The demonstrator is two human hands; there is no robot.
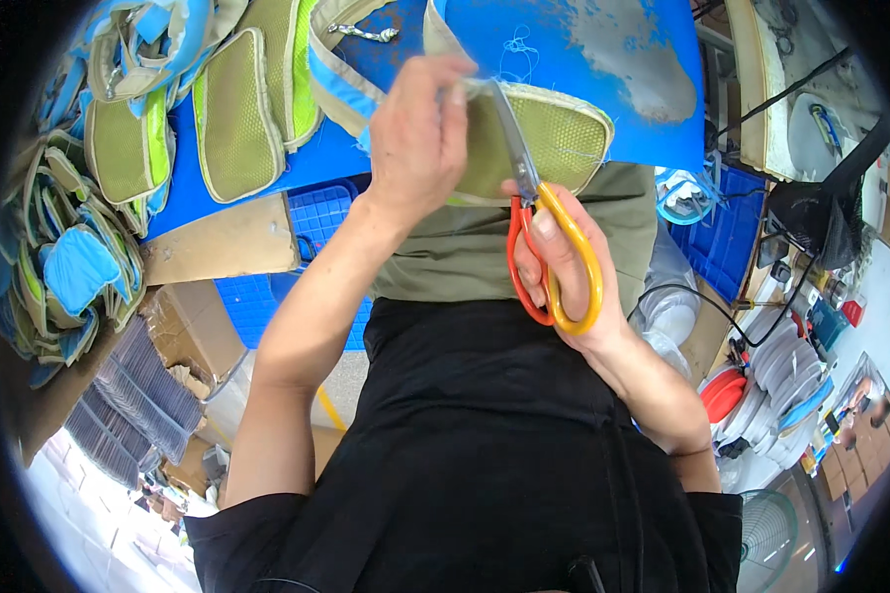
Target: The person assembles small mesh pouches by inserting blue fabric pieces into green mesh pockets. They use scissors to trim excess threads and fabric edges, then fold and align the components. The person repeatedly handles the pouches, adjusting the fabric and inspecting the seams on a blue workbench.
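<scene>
My left hand [420,138] is closed on the edge of an olive-green mesh pad [564,128] with pale binding, at the near edge of the blue table. A grey and blue strap [346,89] runs up from beside that hand. In my right hand [611,326] is a pair of scissors [526,178] with one red and one yellow handle, fingers and thumb through the loops. The blades point up and lie over the pad, their tips close to my left fingertips. What exactly lies between the tips is too blurred to tell.
Similar mesh pads [232,119] lie on the blue table [534,30] to the left, with a heap of strapped pieces [79,267] beyond. Tangled blue thread [519,49] and a metal clip [364,34] lie at the back. A blue crate [321,217] stands below.
</scene>
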